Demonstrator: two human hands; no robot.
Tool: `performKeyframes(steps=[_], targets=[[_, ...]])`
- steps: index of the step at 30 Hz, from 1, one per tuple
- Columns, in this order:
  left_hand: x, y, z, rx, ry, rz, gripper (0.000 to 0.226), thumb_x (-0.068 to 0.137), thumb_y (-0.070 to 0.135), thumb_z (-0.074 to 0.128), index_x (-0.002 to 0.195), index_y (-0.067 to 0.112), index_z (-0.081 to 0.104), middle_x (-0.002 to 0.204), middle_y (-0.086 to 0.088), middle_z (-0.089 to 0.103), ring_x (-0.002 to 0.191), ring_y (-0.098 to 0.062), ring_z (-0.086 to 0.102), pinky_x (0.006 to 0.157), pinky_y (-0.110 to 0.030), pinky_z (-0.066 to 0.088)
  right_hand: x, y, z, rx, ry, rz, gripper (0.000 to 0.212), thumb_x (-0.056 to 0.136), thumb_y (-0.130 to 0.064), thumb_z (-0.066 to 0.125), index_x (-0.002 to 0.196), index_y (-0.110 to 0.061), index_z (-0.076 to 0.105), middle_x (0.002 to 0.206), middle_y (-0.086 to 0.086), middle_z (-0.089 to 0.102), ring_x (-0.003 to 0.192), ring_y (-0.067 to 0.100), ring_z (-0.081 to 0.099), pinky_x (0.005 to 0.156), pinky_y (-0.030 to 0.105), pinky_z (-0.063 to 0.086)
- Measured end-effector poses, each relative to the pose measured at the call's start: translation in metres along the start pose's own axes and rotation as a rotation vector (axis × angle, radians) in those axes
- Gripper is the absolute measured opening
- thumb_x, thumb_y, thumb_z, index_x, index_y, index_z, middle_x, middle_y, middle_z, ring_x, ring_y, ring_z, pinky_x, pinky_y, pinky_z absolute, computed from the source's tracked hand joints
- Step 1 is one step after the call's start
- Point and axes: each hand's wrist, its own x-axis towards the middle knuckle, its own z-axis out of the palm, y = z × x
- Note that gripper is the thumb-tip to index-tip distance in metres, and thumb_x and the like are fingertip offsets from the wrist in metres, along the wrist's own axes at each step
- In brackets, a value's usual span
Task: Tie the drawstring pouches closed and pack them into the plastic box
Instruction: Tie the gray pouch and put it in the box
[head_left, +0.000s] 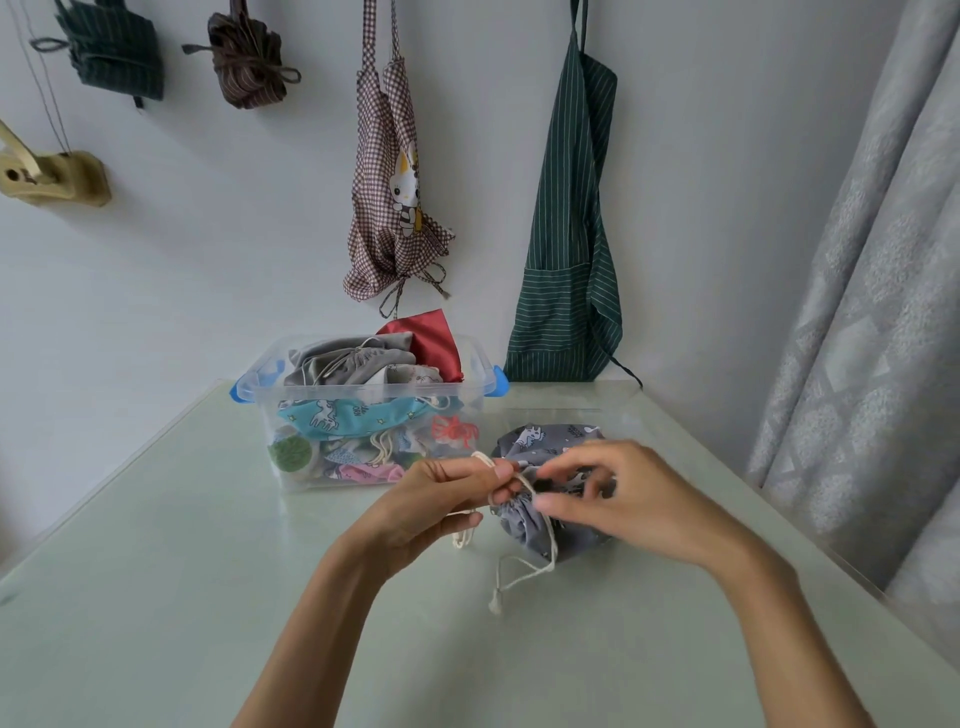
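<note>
Between both hands' fingers, the grey pouch's gathered neck sits pinched.

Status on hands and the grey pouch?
Both hands pinching cord at grey pouch neck. Pouch on table, outside box. Nothing blocking.

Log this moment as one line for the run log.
step: tying | left hand: pinching cord | right hand: on grey pouch neck | box: part filled

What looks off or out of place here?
Little. The plastic box is overfilled: a red pouch and grey pouch heap above its rim, so a lid might not seat. No spills or damage.
</note>
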Motion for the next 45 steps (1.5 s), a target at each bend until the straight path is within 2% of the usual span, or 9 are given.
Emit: performKeyframes(steps=[3, 6, 10, 15, 20, 26, 30, 36, 45], targets=[[0.000, 0.001, 0.001, -0.023, 0.014, -0.008, 0.014, 0.071, 0.032, 0.069, 0.076, 0.021, 0.077, 0.070, 0.008, 0.066, 0.062, 0.002, 0.057, 0.059, -0.009, 0.045, 0.003, -0.003, 0.012, -0.126, 0.062, 0.007, 0.009, 0.076, -0.044, 0.072, 0.078, -0.035, 0.072, 0.058, -0.032, 0.059, 0.055, -0.007, 0.053, 0.057, 0.020, 0.038], [0.001, 0.001, 0.000, -0.063, 0.064, 0.000, 0.010, 0.070, 0.020, 0.072, 0.078, 0.019, 0.078, 0.073, 0.005, 0.071, 0.065, 0.002, 0.063, 0.062, -0.009, 0.051, 0.003, 0.000, 0.007, -0.046, 0.100, -0.019, 0.010, 0.078, -0.040, 0.071, 0.072, -0.033, 0.073, 0.064, -0.021, 0.066, 0.057, -0.002, 0.056, 0.062, 0.023, 0.045], [0.001, 0.002, 0.003, -0.068, 0.115, 0.010, 0.017, 0.073, 0.005, 0.073, 0.072, 0.021, 0.079, 0.075, 0.005, 0.074, 0.066, 0.001, 0.065, 0.064, -0.011, 0.052, 0.001, -0.006, 0.005, 0.015, -0.067, -0.086, 0.009, 0.074, -0.038, 0.075, 0.072, -0.030, 0.075, 0.068, 0.000, 0.071, 0.058, 0.004, 0.053, 0.062, 0.031, 0.046], [0.000, 0.002, 0.003, -0.011, 0.101, 0.047, 0.028, 0.075, -0.004, 0.071, 0.061, 0.020, 0.075, 0.064, 0.003, 0.070, 0.060, -0.001, 0.063, 0.061, -0.012, 0.051, 0.004, -0.003, 0.009, 0.012, -0.006, -0.097, 0.017, 0.086, -0.038, 0.063, 0.078, -0.027, 0.073, 0.059, -0.013, 0.061, 0.052, 0.000, 0.049, 0.056, 0.019, 0.040], [-0.001, 0.003, 0.003, 0.060, 0.031, 0.153, 0.025, 0.068, -0.007, 0.076, 0.064, 0.017, 0.074, 0.066, -0.002, 0.071, 0.062, -0.008, 0.065, 0.068, -0.018, 0.052, 0.010, 0.005, 0.021, 0.184, -0.063, -0.139, 0.024, 0.087, -0.014, 0.064, 0.102, -0.033, 0.069, 0.087, -0.007, 0.065, 0.065, 0.008, 0.052, 0.065, 0.015, 0.045], [-0.003, 0.004, 0.004, 0.115, 0.083, 0.251, 0.032, 0.070, -0.017, 0.069, 0.064, 0.014, 0.070, 0.064, -0.003, 0.071, 0.059, -0.008, 0.067, 0.062, -0.015, 0.051, 0.013, 0.007, 0.030, 0.302, 0.092, -0.118, 0.009, 0.078, -0.008, 0.072, 0.077, -0.016, 0.072, 0.075, 0.008, 0.068, 0.061, 0.011, 0.055, 0.065, 0.030, 0.047], [-0.004, 0.009, 0.002, 0.158, 0.187, 0.364, 0.024, 0.070, -0.018, 0.069, 0.068, 0.006, 0.068, 0.069, -0.008, 0.071, 0.065, -0.013, 0.067, 0.066, -0.018, 0.055, 0.014, 0.008, 0.036, 0.302, 0.132, -0.120, 0.009, 0.074, -0.005, 0.072, 0.069, -0.012, 0.067, 0.063, -0.004, 0.063, 0.055, 0.007, 0.053, 0.056, 0.020, 0.042], [-0.008, 0.015, 0.002, 0.141, 0.144, 0.362, 0.020, 0.071, -0.013, 0.071, 0.070, 0.006, 0.068, 0.073, -0.010, 0.072, 0.068, -0.014, 0.068, 0.071, -0.020, 0.057, 0.014, 0.004, 0.030, 0.450, 0.141, -0.203, 0.014, 0.082, -0.013, 0.069, 0.091, -0.024, 0.072, 0.074, -0.014, 0.058, 0.055, 0.006, 0.051, 0.058, 0.014, 0.042], [-0.006, 0.011, 0.007, 0.201, 0.154, 0.414, 0.016, 0.071, -0.016, 0.071, 0.072, -0.002, 0.064, 0.070, -0.013, 0.070, 0.065, -0.017, 0.066, 0.068, -0.022, 0.056, 0.014, 0.000, 0.035, 0.301, 0.209, -0.224, 0.012, 0.073, -0.003, 0.075, 0.075, -0.015, 0.075, 0.063, -0.014, 0.059, 0.051, 0.003, 0.047, 0.051, 0.010, 0.036]])
